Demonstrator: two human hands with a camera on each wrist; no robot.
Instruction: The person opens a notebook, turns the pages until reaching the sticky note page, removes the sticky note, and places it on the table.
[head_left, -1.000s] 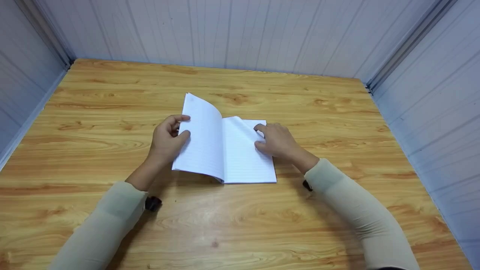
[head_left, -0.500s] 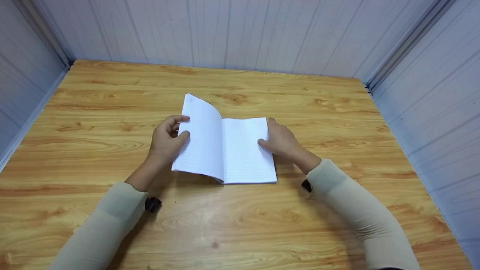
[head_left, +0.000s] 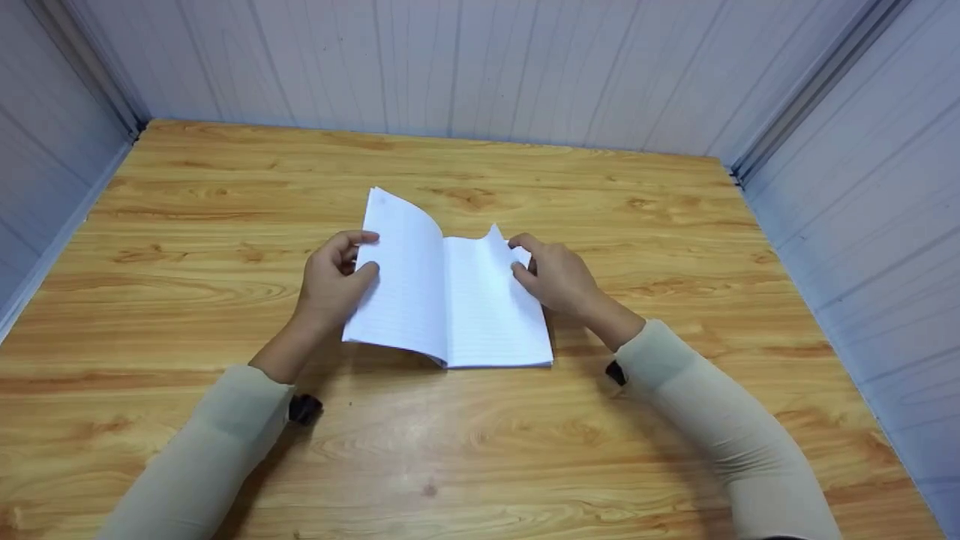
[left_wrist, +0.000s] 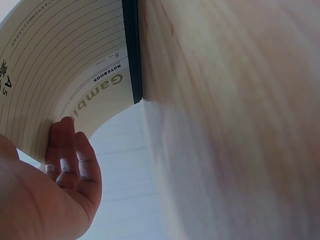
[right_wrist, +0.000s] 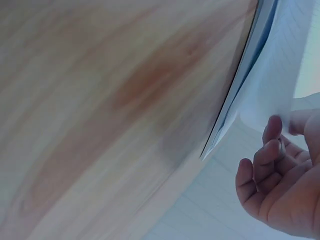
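An open notebook (head_left: 484, 315) with white lined pages lies mid-table. My left hand (head_left: 334, 281) grips its raised left part, thumb on the page and fingers behind. In the left wrist view the beige cover (left_wrist: 65, 60) reads "Gambi" and "NOTEBOOK", with a dark spine strip (left_wrist: 132, 55); the left fingers press against that cover. At the right side, my right hand (head_left: 555, 277) pinches the outer edge of a page (head_left: 499, 259), which bends up to a peak near its top corner. The right wrist view shows the lifted page (right_wrist: 272, 82) at the thumb and fingertips.
The wood-grain table (head_left: 480, 450) stretches around the notebook. A pale panelled wall (head_left: 450, 67) stands behind it, with side walls at left and right. A dark device (head_left: 306, 409) sits at the left wrist.
The right hand first had a page corner folded over, then the page lay flat with the thumb on it; now a page edge is lifted between the fingers. The left hand stays still.
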